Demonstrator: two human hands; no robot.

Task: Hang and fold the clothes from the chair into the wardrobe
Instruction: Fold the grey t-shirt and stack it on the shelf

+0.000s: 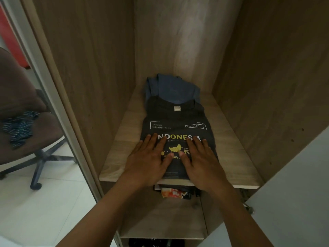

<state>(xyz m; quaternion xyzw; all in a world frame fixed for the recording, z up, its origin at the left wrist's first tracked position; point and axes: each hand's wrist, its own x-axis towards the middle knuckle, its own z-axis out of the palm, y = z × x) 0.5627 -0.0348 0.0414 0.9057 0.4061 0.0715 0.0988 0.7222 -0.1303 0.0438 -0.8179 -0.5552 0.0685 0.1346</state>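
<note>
A folded black T-shirt (pixel 178 120) with white and yellow print lies on the wooden wardrobe shelf (pixel 117 157), on top of a folded blue garment (pixel 170 88) that sticks out behind it. My left hand (pixel 149 157) and my right hand (pixel 201 157) both lie flat on the near half of the black shirt, fingers straight and spread, thumbs nearly meeting over the yellow map print. At the left stands a brown office chair (pixel 26 122) with a dark blue patterned garment (pixel 17 127) on its seat.
Wooden wardrobe walls (pixel 85 68) close in the shelf on the left, back and right. A lower shelf (pixel 160 220) holds an orange and dark folded piece (pixel 173 192) just under the upper shelf's front edge. A white wardrobe door (pixel 293 193) stands open at the right. Pale floor tiles (pixel 44 211) lie at the left.
</note>
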